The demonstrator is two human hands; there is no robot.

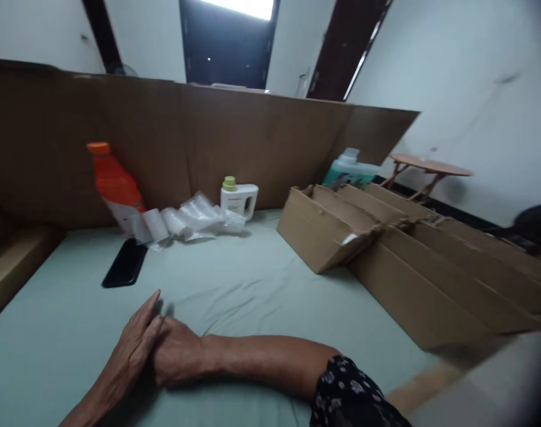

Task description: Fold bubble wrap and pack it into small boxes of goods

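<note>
At the lower left, my left hand (pixel 134 344) rests on the pale green sheet (pixel 253 284) with its fingers stretched out and held straight. Against its palm side presses my right hand (pixel 178 351), curled into a fist with the fingers turned out of sight. Whether anything is inside the fist is hidden. A black smartphone (pixel 125 264) lies flat just beyond both hands. Behind it is crumpled clear plastic wrap (pixel 193 218), touching the base of a leaning red-orange bottle (pixel 114 184). A small white jug with a green cap (pixel 237 198) stands right of the wrap.
Open cardboard boxes with dividers (pixel 413 279) fill the right side. A bottle of teal liquid (pixel 350 169) stands behind them. A tall cardboard panel (pixel 253 142) walls off the back. Farther away are a round wooden table (pixel 430 164) and a dark door (pixel 228 47).
</note>
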